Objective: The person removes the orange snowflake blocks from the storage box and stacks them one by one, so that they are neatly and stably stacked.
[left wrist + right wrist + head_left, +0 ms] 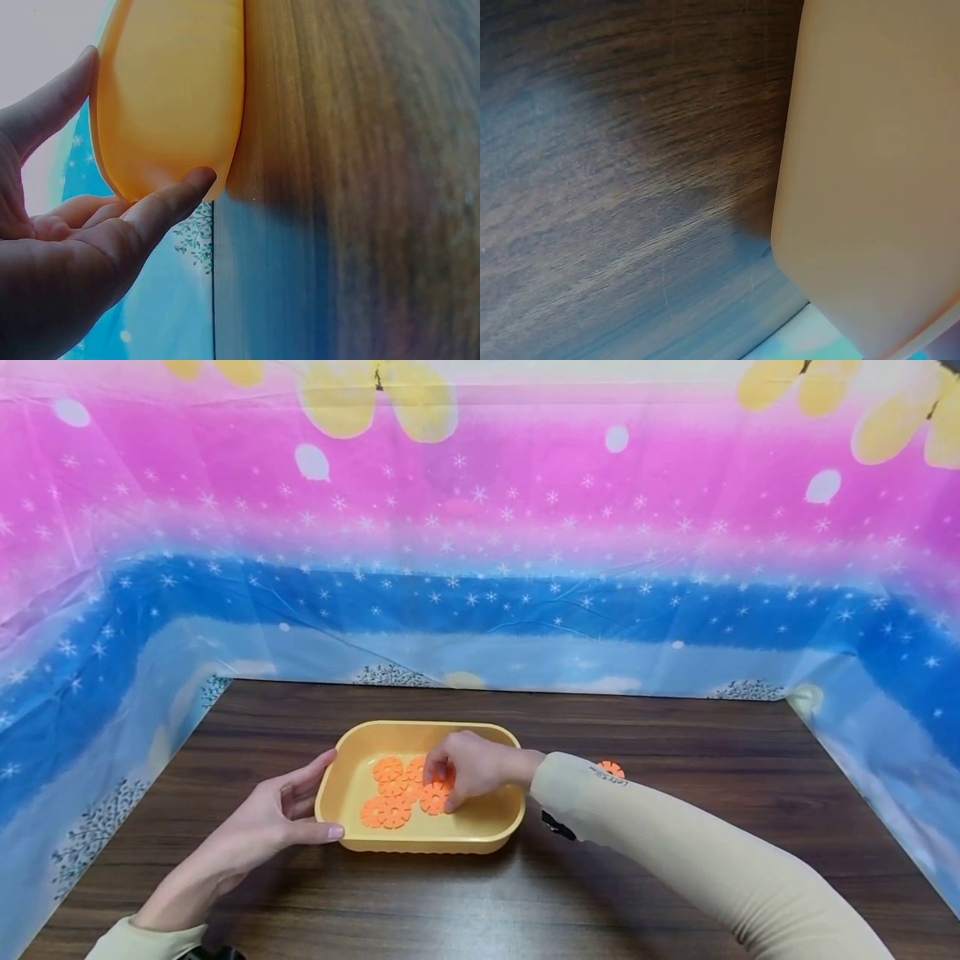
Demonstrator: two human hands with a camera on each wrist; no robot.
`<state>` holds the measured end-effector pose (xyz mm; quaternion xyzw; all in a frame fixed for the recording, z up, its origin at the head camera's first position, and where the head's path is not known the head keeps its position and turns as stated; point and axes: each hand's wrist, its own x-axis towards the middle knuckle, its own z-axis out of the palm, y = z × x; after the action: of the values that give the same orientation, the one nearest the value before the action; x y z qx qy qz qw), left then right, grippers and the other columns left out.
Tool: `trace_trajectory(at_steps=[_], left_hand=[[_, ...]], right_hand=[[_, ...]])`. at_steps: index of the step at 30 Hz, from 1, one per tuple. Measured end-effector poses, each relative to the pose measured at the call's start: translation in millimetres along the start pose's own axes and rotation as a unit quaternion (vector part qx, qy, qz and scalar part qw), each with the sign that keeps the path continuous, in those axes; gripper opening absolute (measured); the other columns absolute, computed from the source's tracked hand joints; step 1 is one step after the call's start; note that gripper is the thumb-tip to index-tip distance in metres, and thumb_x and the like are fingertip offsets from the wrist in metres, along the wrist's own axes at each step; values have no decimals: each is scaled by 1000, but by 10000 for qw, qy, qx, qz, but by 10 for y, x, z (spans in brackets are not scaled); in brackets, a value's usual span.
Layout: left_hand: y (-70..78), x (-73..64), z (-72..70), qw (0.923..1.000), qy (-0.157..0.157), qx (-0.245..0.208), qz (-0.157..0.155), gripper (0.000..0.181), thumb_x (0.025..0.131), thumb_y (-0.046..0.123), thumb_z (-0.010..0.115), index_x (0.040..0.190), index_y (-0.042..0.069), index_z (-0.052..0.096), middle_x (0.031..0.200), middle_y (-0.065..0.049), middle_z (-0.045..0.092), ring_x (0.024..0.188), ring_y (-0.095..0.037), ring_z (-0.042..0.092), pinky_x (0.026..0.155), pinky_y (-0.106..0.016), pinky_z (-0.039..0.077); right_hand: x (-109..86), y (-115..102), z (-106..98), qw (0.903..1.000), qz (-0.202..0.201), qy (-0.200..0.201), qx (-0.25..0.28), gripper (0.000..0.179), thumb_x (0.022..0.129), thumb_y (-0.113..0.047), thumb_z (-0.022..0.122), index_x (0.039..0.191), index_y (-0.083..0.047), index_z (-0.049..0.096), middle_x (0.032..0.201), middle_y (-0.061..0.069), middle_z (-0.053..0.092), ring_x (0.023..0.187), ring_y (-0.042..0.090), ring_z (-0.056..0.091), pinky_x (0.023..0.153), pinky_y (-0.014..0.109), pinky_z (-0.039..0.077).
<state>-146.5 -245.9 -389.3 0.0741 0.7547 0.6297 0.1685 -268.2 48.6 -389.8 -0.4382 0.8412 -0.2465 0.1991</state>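
A yellow plastic basin [420, 845] stands on the table, with several orange notched interlocking discs [393, 811] lying on its floor, some overlapping. My left hand [266, 814] holds the basin's left end, thumb at the near corner and fingers along the far side of that end; the left wrist view shows the same hold on the wall. Inside the basin, my right hand [472, 768] reaches down with curled fingers and thumb around an orange disc [435, 799]. The right wrist view shows only the basin's outer wall [870, 165] and the table, so that hand's fingertips are hidden there.
Another orange disc [611, 768] lies on the dark wooden table [675, 735], partly behind the right sleeve [660, 827]. A patterned pink and blue cloth [525, 568] hangs around the table's back and sides.
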Motion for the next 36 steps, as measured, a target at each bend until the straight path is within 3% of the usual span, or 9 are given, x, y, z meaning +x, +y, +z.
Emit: trace_trajectory(at_steps=[9, 21, 36], left_hand=[[-9, 2, -1, 10000, 3, 34, 7, 105, 90, 5, 84, 170, 8, 16, 172, -22, 18, 149, -44, 36, 98, -32, 54], [-17, -1, -6, 10000, -46, -17, 53, 106, 91, 5, 84, 170, 8, 13, 171, -23, 19, 148, -44, 36, 98, -34, 54], [-10, -1, -5, 10000, -24, 5, 51, 105, 90, 5, 84, 170, 7, 15, 172, -21, 17, 149, -42, 35, 97, -29, 52]], right_hand=[[-19, -34, -3, 9993, 238, -57, 296, 36, 76, -3, 95, 99, -11, 68, 92, 8, 67, 82, 15, 56, 75, 24, 46], [-43, -47, -6, 9990, 82, -254, 357, 40, 73, 5, 94, 103, -10, 71, 94, 9, 67, 88, 23, 59, 77, 24, 47], [-31, -59, -54, 9991, 117, -308, 257, 33, 79, 0, 92, 107, -10, 77, 94, 1, 70, 91, 23, 60, 77, 24, 46]])
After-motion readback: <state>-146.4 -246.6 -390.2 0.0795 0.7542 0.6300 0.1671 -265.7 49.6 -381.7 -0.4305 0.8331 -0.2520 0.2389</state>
